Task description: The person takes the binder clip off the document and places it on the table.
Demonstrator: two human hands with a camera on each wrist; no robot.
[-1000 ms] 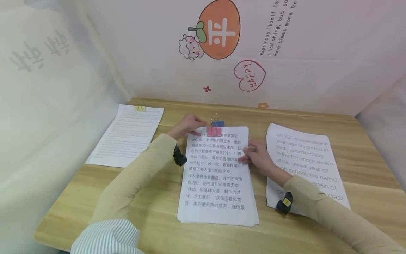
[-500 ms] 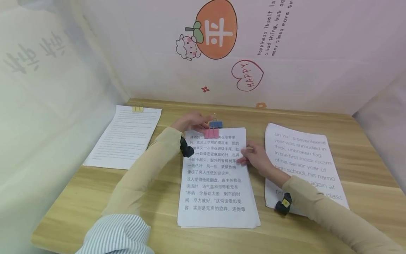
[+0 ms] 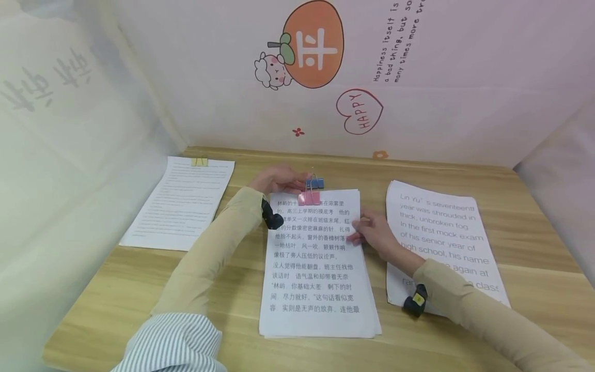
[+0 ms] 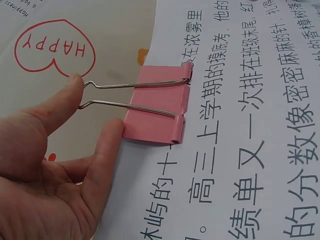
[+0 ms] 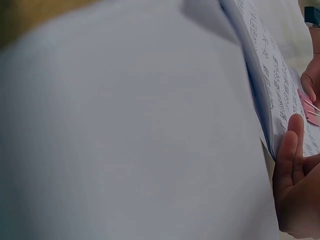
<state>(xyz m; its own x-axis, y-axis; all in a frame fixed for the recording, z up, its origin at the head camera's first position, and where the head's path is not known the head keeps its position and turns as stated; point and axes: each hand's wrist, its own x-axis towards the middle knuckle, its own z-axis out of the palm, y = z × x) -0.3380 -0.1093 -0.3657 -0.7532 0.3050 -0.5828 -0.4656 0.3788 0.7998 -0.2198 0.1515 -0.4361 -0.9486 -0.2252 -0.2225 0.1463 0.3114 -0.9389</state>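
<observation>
A stack of white sheets [image 3: 316, 268] printed with Chinese text lies flat in the middle of the wooden table [image 3: 139, 289]. A pink binder clip [image 3: 309, 198] [image 4: 157, 112] grips the stack's top edge, its wire handle folded back. My left hand [image 3: 279, 179] [image 4: 55, 165] is just behind that edge. One fingertip [image 4: 70, 87] touches the handle's loop and another finger lies against the clip's side. A blue binder clip [image 3: 316, 183] sits right behind the pink one. My right hand [image 3: 376, 235] [image 5: 295, 190] rests its fingertips on the stack's right edge.
Another clipped stack [image 3: 181, 201] with a yellow clip [image 3: 199, 161] lies at the left. A large-print English sheet [image 3: 441, 232] lies at the right, partly under my right forearm. Decorated walls [image 3: 325, 77] close in the table on three sides.
My left hand has slid from the stack's top left corner to the pink clip's handle behind the edge. The right hand has stayed on the right edge.
</observation>
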